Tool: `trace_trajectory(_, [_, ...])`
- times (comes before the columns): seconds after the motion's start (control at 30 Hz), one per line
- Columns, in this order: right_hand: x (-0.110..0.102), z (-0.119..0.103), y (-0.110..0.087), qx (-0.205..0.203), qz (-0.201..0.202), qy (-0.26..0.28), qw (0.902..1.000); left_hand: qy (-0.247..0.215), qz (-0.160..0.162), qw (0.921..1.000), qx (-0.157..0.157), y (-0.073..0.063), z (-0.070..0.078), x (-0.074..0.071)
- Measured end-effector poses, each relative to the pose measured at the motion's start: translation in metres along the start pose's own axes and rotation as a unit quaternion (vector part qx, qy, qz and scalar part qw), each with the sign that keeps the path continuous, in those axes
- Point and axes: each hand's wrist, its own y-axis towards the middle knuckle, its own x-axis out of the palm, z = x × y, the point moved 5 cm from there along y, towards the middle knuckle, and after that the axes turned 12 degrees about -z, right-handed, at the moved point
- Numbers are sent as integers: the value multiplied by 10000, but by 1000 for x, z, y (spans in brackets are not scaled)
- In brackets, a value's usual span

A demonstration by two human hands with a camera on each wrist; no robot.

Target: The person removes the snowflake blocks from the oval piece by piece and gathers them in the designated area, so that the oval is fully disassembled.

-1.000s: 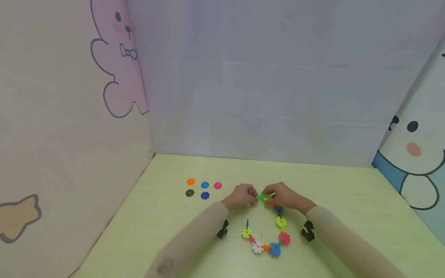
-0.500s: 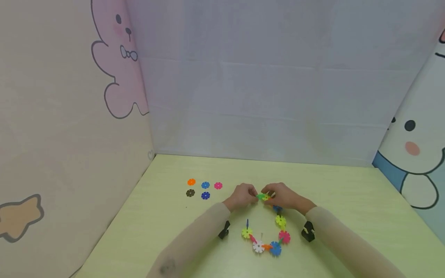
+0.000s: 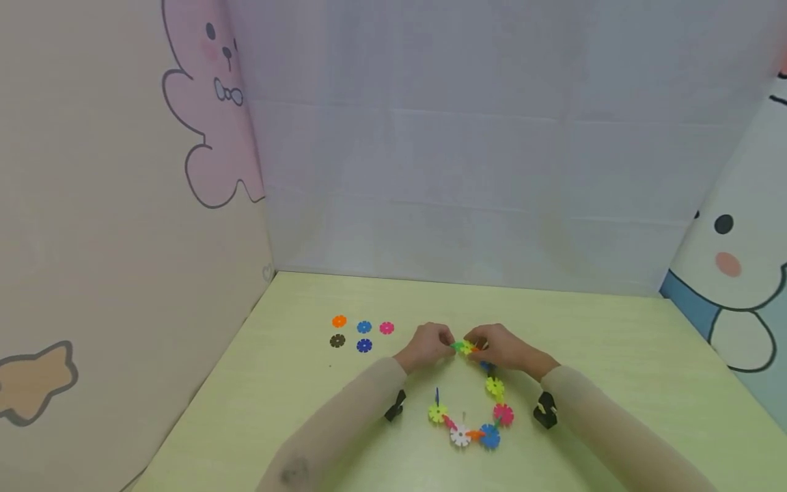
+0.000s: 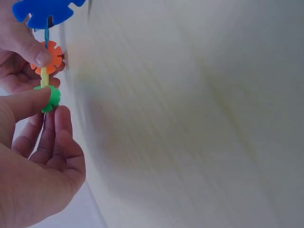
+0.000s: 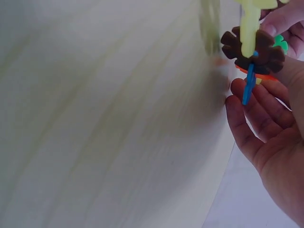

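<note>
Left fingers (image 4: 29,103) pinching the green disc (image 4: 55,96), right fingers (image 4: 28,45) the orange disc (image 4: 55,53), should push squarely toward the yellow disc (image 4: 44,77) between.

Head camera: set high over the near side, facing forward and down; farthest back and widest, taking in the pale yellow-green tabletop (image 3: 246,383) up to the pale lilac, creased backdrop (image 3: 461,150). Left wrist camera: close in, left hand (image 4: 42,147) along frame's left edge, tabletop steeply slanted. Right wrist camera: also close, right hand (image 5: 275,137) along right edge. Both wrist views share the two hands and a bright green, notched plastic disc (image 4: 55,98); head view catches these smaller.
</note>
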Motion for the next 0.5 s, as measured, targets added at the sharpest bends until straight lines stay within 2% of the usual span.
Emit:
trace_trajectory(0.17, [0, -3, 1, -126, 71, 10, 9999, 177, 73, 9997, 133, 6, 4, 2])
trace_trajectory(0.37, [0, -1, 1, -194, 98, -57, 9997, 308, 243, 9985, 369, 6, 9, 1])
trace_trajectory(0.5, [0, -2, 1, -169, 72, -82, 9998, 662, 359, 9964, 397, 6, 12, 2])
